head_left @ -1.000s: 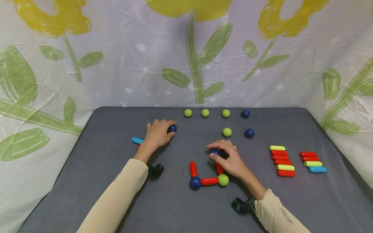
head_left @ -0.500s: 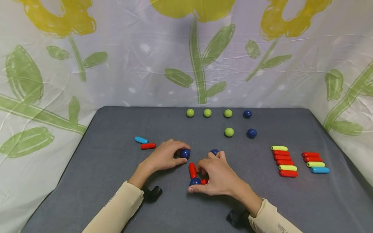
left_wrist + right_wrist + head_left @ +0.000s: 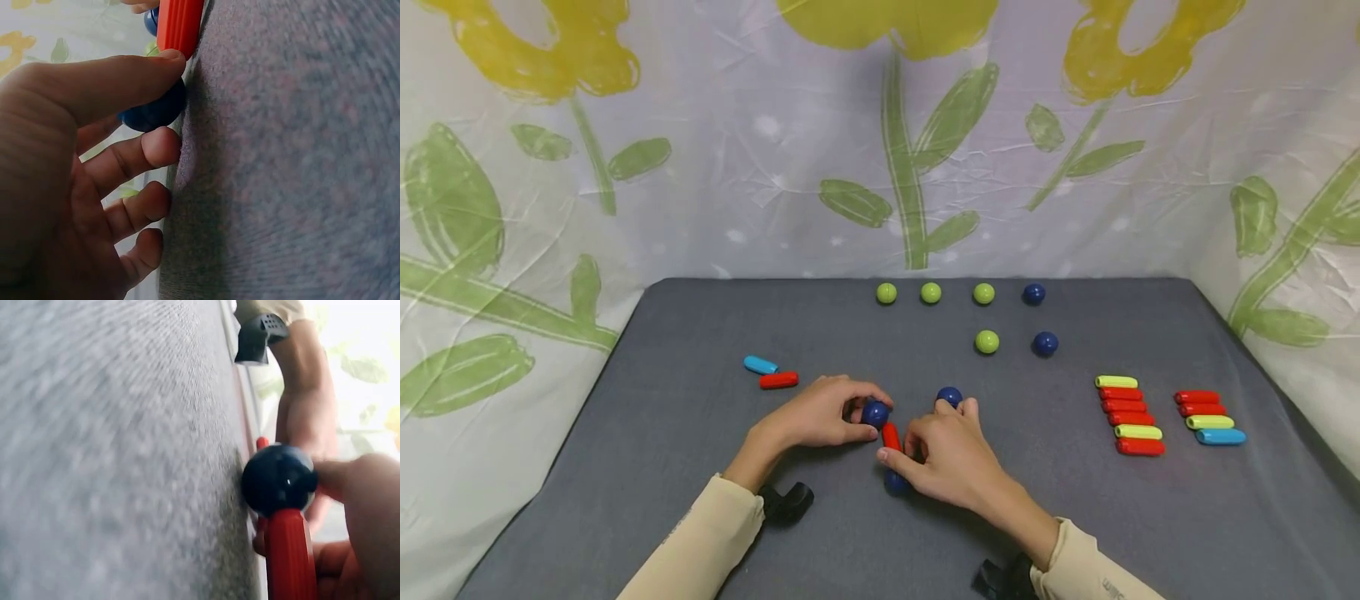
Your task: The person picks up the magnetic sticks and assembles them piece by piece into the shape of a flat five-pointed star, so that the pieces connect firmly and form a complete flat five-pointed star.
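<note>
My left hand [image 3: 831,412] pinches a blue ball [image 3: 874,414], with the thumb across it in the left wrist view. This ball is right at the far end of a red building rod [image 3: 891,436]. Lower down, another blue ball [image 3: 895,482] forms the corner at the rod's near end. My right hand [image 3: 955,458] reaches over this frame, thumb and fingers around the red rod by the corner ball. A second red rod [image 3: 289,556] joins that ball in the right wrist view. A further blue ball [image 3: 949,396] shows beyond the right fingers. The frame's right side is hidden under this hand.
Green balls [image 3: 987,342] and blue balls [image 3: 1045,343] stand in two rows at the back. Stacks of red, yellow and blue rods [image 3: 1126,407] [image 3: 1210,417] lie at right. A light blue rod [image 3: 761,365] and a red rod [image 3: 778,380] lie left of my left hand.
My left hand has brought its blue ball from the back left toward me, to the red rod's end. My right hand has moved from the far blue ball to the frame's left side.
</note>
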A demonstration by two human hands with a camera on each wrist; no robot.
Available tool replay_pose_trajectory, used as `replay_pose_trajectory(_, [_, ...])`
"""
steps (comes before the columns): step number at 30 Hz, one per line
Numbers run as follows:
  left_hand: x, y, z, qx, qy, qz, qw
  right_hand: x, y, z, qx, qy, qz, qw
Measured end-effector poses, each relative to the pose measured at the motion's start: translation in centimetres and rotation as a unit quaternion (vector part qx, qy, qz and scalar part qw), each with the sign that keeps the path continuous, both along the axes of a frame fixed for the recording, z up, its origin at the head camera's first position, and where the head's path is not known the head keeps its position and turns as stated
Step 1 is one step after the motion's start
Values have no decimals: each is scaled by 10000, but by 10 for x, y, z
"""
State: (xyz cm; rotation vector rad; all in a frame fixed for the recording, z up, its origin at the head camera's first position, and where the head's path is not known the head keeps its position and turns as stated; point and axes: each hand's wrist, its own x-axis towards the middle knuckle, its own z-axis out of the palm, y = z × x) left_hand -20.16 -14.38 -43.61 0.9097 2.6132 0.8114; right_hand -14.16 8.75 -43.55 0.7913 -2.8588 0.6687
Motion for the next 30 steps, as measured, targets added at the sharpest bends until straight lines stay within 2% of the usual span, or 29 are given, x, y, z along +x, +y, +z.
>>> replay_pose_trajectory(7, [1, -1, -4, 48, 61, 10, 10000, -2, -13, 4, 155, -209, -253, 9993])
replay_pose_trajectory(11, [0, -1, -5, 111, 26, 24, 9999, -2, -14, 4, 56, -280, -231, 9993])
replay_pose_trajectory(17, [0, -1, -4, 78, -66, 45, 9999, -3, -12, 3, -74, -58, -35, 9999])
replay_pose_trajectory(23, [1, -1, -1, 71, -143, -24, 9999, -4, -9, 4, -176, -32, 58, 9998])
replay_pose_trajectory(26, [1, -1, 0, 120, -173, 1, 9998, -9, -2, 6, -457, 46, -47, 9989])
replay_pose_trajectory(30, [2, -2, 0, 99, -216, 23, 9997, -26, 16, 6, -1094, 122, -344, 9933])
